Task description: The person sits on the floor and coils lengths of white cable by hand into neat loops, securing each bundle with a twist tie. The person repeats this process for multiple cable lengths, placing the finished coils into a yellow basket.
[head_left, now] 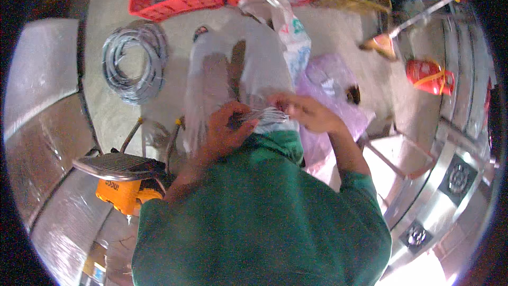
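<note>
Over my lap, a bundle of thin pale strands, like wires or ties, (271, 115) stretches between my two hands. Its left end sits in my left hand (226, 128), thumb and fingers closed around it. My right hand (313, 115) is at the other end with its fingers bent onto the strands; motion blurs the fingertips. Pale trousers (211, 82) lie under the bundle. Just right of my right hand spreads a lilac plastic bag (330, 108).
A coil of grey cable or tubing (110, 63) lies on the floor at left. Nearer stand a ridged black seat (119, 163) and a yellow tool (117, 193). Ahead are a red crate (182, 4) and a white sack (293, 34); a broom (382, 46) and red cylinder (431, 77) lie right.
</note>
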`<act>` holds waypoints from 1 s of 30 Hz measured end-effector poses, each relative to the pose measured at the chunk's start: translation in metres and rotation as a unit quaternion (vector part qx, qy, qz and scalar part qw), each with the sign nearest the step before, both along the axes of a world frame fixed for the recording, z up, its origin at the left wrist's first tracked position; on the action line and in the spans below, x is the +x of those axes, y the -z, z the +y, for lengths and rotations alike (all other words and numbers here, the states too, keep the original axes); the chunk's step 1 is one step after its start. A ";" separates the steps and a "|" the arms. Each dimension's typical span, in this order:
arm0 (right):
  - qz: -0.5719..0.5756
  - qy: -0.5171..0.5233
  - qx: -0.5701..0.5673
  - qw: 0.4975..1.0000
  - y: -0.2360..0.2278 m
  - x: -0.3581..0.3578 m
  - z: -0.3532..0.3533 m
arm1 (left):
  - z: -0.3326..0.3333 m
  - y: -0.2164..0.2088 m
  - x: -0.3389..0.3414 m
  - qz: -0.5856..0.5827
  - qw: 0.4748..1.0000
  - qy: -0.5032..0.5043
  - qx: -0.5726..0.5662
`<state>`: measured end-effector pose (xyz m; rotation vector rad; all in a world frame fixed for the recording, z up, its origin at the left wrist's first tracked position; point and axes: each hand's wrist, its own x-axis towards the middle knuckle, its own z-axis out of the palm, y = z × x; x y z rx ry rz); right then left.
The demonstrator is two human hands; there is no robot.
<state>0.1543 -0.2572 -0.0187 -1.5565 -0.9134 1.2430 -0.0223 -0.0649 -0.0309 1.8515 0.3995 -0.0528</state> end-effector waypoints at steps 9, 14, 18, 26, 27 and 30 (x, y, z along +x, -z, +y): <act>-0.096 -0.105 -0.011 0.990 -0.002 0.030 0.134 | 0.073 0.024 0.001 -0.079 0.930 -0.336 -0.127; 0.076 0.122 -0.022 0.989 0.047 0.085 0.283 | 0.111 0.031 -0.024 -0.017 0.879 -0.450 -0.158; 0.022 0.176 -0.129 0.976 0.095 0.110 0.331 | 0.109 0.044 -0.024 -0.016 0.903 -0.409 -0.130; -0.348 0.357 0.018 0.866 0.074 0.284 0.241 | 0.102 0.077 -0.011 0.035 0.947 -0.318 0.000; -0.427 0.403 0.050 0.808 0.059 0.322 0.229 | 0.104 0.078 -0.007 0.042 0.946 -0.320 0.016; -0.541 0.471 -0.012 0.696 0.023 0.418 0.202 | 0.111 0.078 0.007 0.062 0.945 -0.319 0.043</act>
